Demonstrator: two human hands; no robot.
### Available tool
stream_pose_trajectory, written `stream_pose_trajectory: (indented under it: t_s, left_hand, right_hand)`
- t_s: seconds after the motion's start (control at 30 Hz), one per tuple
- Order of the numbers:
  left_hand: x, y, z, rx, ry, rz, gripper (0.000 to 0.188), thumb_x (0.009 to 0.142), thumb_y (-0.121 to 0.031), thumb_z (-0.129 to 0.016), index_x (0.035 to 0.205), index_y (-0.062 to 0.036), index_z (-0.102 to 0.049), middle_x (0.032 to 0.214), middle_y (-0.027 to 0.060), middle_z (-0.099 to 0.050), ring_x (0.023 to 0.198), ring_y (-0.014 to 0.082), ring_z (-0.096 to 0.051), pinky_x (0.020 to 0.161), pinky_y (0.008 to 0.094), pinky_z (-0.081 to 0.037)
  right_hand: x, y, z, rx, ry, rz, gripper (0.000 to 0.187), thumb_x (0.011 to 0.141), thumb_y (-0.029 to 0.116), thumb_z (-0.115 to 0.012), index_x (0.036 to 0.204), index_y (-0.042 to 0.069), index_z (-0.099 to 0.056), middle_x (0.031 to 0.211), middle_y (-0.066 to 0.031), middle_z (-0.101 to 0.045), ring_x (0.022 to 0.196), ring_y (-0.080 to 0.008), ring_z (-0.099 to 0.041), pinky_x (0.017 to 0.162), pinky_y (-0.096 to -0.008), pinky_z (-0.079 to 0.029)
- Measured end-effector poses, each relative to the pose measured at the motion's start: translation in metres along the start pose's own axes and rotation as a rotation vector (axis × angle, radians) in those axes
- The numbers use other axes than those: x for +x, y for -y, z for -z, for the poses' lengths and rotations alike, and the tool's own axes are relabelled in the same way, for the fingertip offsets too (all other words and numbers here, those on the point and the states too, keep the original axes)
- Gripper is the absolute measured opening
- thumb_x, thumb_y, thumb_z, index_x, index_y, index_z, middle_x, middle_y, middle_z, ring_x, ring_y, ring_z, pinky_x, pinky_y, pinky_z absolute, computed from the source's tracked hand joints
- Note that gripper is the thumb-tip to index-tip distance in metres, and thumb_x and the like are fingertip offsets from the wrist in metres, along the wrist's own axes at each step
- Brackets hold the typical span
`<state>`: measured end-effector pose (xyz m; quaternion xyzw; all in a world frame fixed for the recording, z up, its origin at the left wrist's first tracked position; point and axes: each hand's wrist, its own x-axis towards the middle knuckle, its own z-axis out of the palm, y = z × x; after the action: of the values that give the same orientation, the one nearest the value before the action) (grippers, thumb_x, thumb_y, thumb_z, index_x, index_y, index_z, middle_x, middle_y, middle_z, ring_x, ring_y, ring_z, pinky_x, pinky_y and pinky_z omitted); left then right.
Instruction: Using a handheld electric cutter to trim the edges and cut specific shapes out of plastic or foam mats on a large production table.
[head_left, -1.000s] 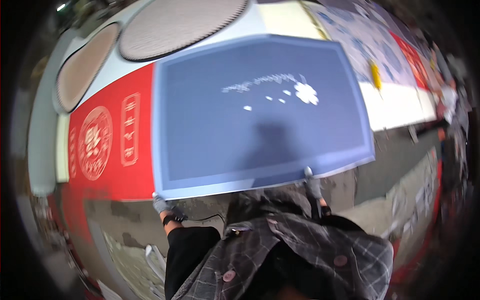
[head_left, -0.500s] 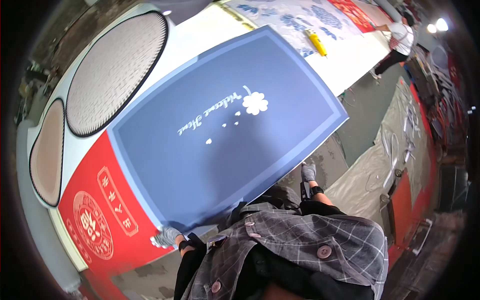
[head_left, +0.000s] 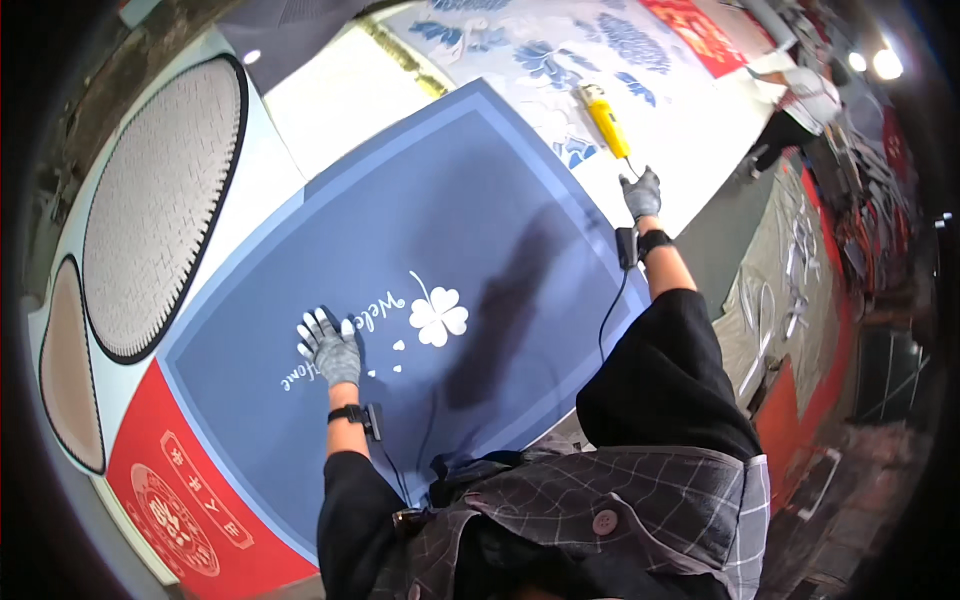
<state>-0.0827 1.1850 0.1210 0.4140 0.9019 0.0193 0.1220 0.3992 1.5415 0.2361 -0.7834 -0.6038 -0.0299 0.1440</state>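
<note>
A blue floor mat [head_left: 430, 190] with a lighter border, a white clover and white lettering lies across the table in front of me. My left hand [head_left: 332, 352], in a grey glove with white fingertips, rests flat on it over the lettering, fingers spread. Beyond the mat's right edge my gloved right hand [head_left: 642, 194] reaches out with its fingers apart. Just past those fingers lies a yellow corded hand tool [head_left: 605, 120], its thin cord end close to my fingertips; whether they touch is hard to tell.
A red printed mat [head_left: 190, 480] lies at the lower left. Beside it are a large oval grey mat [head_left: 165, 210] and a smaller beige one [head_left: 72, 365], both dark-edged. A blue-flowered sheet [head_left: 540, 50] covers the far table. Another person [head_left: 800, 105] stands at the far right.
My left hand has moved from the mat's near left corner onto its middle. My right hand has left the near edge and stretched forward toward the yellow tool. The mat appears shifted left and nearer.
</note>
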Motion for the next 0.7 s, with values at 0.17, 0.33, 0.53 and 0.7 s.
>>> stream_pose_trajectory:
  t_s: [0.17,0.33,0.53,0.7]
  left_hand:
    - [0.03,-0.022,-0.017,0.153,-0.086,0.281,0.067,0.089,-0.044,-0.04,0.142,-0.0083,-0.02,0.148,0.0153,-0.015,0.137,0.0363,-0.012,0.109,0.053,-0.009]
    - [0.033,-0.017,-0.032,0.135,-0.151,0.25,0.065,0.089,-0.044,-0.04,0.142,-0.0116,-0.022,0.148,0.0122,-0.019,0.136,0.0348,-0.015,0.109,0.0507,-0.009]
    - [0.03,-0.018,-0.031,0.124,-0.187,0.229,0.064,0.088,-0.044,-0.039,0.142,-0.0116,-0.023,0.148,0.0116,-0.02,0.136,0.0344,-0.017,0.109,0.051,-0.01]
    - [0.028,-0.013,-0.028,0.101,-0.178,0.248,0.066,0.087,-0.044,-0.041,0.141,-0.0108,-0.024,0.147,0.0134,-0.021,0.136,0.0366,-0.016,0.108,0.0526,-0.009]
  right_hand:
    - [0.103,0.039,-0.082,-0.092,0.226,-0.055,0.064,0.075,0.044,-0.063,0.123,0.005,-0.043,0.119,-0.0222,-0.049,0.108,-0.0388,-0.052,0.09,-0.0448,-0.044]
    - [0.141,0.059,-0.131,-0.208,0.228,-0.043,0.078,0.073,0.049,-0.063,0.133,0.007,-0.035,0.121,-0.0209,-0.047,0.11,-0.0375,-0.05,0.089,-0.0438,-0.044]
    - [0.154,0.049,-0.143,-0.198,0.155,0.08,0.08,0.066,0.034,-0.073,0.13,0.005,-0.036,0.111,-0.0201,-0.052,0.095,-0.0381,-0.057,0.079,-0.0438,-0.049]
    - [0.162,0.045,-0.153,0.015,0.17,0.097,0.069,0.066,0.044,-0.075,0.112,0.0,-0.048,0.098,-0.0189,-0.062,0.085,-0.0321,-0.062,0.075,-0.0395,-0.049]
